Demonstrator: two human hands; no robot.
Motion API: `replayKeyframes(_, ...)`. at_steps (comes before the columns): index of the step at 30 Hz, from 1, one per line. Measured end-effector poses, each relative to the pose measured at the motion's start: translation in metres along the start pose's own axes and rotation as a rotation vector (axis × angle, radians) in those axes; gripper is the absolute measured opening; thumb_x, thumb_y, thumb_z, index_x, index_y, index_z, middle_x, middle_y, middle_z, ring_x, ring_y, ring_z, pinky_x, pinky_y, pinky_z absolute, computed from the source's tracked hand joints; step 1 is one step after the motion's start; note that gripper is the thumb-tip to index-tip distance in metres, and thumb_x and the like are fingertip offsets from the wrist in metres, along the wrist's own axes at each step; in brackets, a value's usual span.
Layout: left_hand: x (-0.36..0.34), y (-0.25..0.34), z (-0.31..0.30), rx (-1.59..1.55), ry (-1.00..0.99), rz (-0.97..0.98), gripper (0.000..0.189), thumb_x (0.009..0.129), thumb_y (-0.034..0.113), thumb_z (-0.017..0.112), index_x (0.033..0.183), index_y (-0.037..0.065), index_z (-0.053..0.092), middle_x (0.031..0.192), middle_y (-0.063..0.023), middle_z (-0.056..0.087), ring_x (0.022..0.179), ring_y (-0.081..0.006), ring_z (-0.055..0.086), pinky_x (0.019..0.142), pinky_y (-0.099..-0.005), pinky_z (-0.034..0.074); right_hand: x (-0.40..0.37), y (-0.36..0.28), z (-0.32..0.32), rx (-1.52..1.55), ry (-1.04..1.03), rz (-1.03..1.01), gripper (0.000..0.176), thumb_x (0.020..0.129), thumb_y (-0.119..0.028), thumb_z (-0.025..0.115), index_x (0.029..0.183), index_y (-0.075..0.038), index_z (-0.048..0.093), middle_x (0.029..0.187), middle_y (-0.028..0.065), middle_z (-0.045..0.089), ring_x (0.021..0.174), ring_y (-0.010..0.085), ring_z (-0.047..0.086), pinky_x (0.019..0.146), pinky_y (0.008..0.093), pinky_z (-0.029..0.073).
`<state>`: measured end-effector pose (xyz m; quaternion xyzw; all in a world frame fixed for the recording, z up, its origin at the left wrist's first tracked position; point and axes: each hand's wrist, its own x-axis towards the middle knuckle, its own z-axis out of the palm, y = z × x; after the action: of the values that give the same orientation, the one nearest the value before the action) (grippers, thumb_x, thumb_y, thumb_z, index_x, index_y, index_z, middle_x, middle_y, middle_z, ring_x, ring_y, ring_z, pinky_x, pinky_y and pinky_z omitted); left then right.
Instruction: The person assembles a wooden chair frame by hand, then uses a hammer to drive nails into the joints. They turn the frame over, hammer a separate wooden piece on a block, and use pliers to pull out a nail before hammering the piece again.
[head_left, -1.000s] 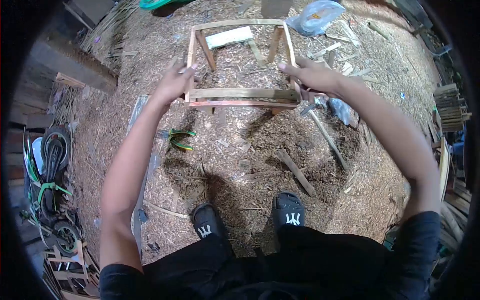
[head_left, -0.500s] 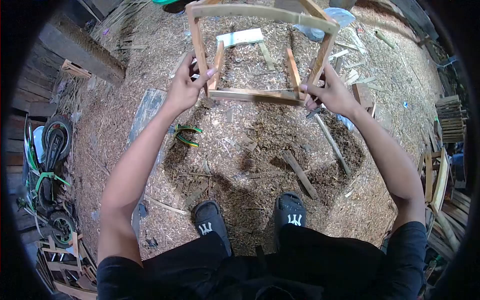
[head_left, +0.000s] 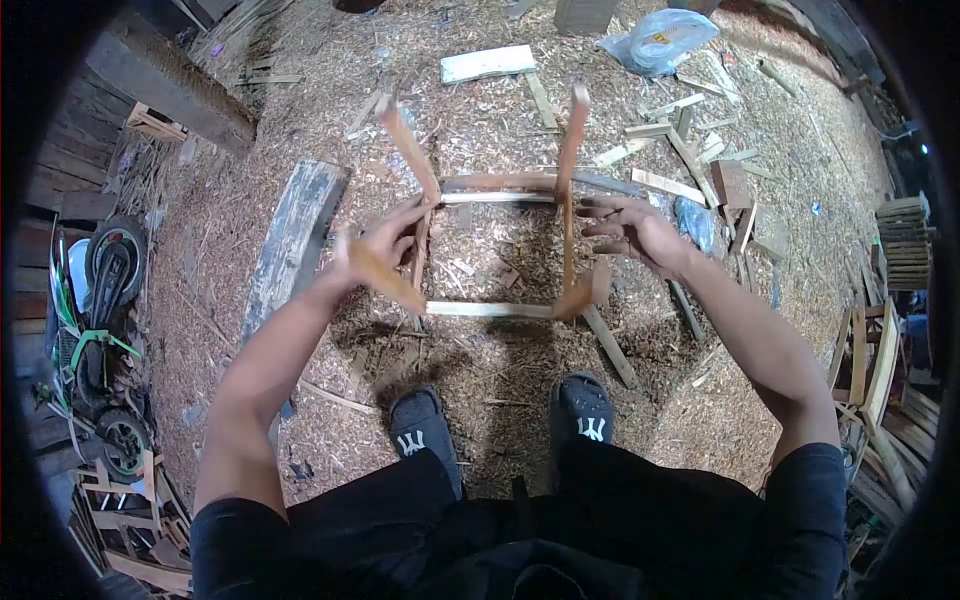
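A small wooden frame (head_left: 498, 198) with legs pointing up toward the camera is in front of me, over ground covered in shavings. Some of its parts are blurred by motion. At its left side is my left hand (head_left: 388, 245), fingers round or against the side rail; the blur hides how firmly they hold. My right hand (head_left: 637, 233) lies just off the right side, its fingers spread and pointing at the frame, with nothing held.
A grey weathered board (head_left: 293, 245) lies to the left. Wood offcuts (head_left: 668, 187), a brown block (head_left: 731, 184) and a clear plastic bag (head_left: 660, 42) lie at the right and back. A toy-like motorbike (head_left: 95, 345) stands far left.
The frame has come down and nearer to me and now shows its legs pointing up. My right hand has let go and spread its fingers. My left hand has moved lower with the frame.
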<state>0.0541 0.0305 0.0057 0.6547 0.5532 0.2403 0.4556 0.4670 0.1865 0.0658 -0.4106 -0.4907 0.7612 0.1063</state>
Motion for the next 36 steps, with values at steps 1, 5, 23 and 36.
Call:
replayKeyframes(1, 0.011, -0.012, 0.000, 0.619, 0.062, 0.094, 0.069, 0.103, 0.013, 0.062, 0.163, 0.011, 0.027, 0.154, -0.0252, 0.045, 0.136, -0.0339, 0.054, 0.120, -0.0481, 0.043, 0.000, 0.000, 0.001, -0.042, -0.096, -0.052, 0.054, 0.100, -0.005, 0.033, 0.153, 0.001, 0.042, 0.153, 0.0217, 0.048, 0.133, 0.0343, 0.056, 0.115, 0.0477, 0.049)
replayKeyframes(5, 0.011, -0.035, 0.014, -0.277, 0.162, -0.427, 0.066, 0.107, 0.028, 0.061, 0.161, 0.009, 0.028, 0.140, -0.0226, 0.058, 0.104, -0.0246, 0.069, 0.095, -0.0399, 0.059, -0.007, 0.014, 0.011, -0.411, -0.175, -0.201, 0.052, 0.104, -0.008, 0.041, 0.156, -0.005, 0.039, 0.156, 0.0221, 0.044, 0.131, 0.0353, 0.057, 0.101, 0.0462, 0.058)
replayKeyframes(23, 0.038, -0.059, 0.031, -0.075, 0.349, -0.310, 0.076, 0.093, 0.010, 0.077, 0.157, 0.003, 0.038, 0.113, -0.0167, 0.071, 0.097, -0.0215, 0.069, 0.086, -0.0363, 0.056, 0.050, 0.066, 0.032, -0.524, 0.223, 0.046, 0.054, 0.101, -0.004, 0.059, 0.152, 0.002, 0.039, 0.121, 0.0253, 0.068, 0.100, 0.0277, 0.072, 0.080, 0.0352, 0.062)
replayKeyframes(36, 0.050, -0.050, 0.026, -0.495, 0.330, -0.549, 0.040, 0.108, 0.020, 0.058, 0.144, 0.004, 0.050, 0.090, -0.0100, 0.068, 0.073, -0.0177, 0.068, 0.054, -0.0330, 0.055, 0.080, 0.076, 0.023, -0.387, 0.227, 0.099, 0.049, 0.102, -0.014, 0.067, 0.147, 0.001, 0.053, 0.098, 0.0117, 0.071, 0.081, 0.0175, 0.066, 0.071, 0.0359, 0.058)
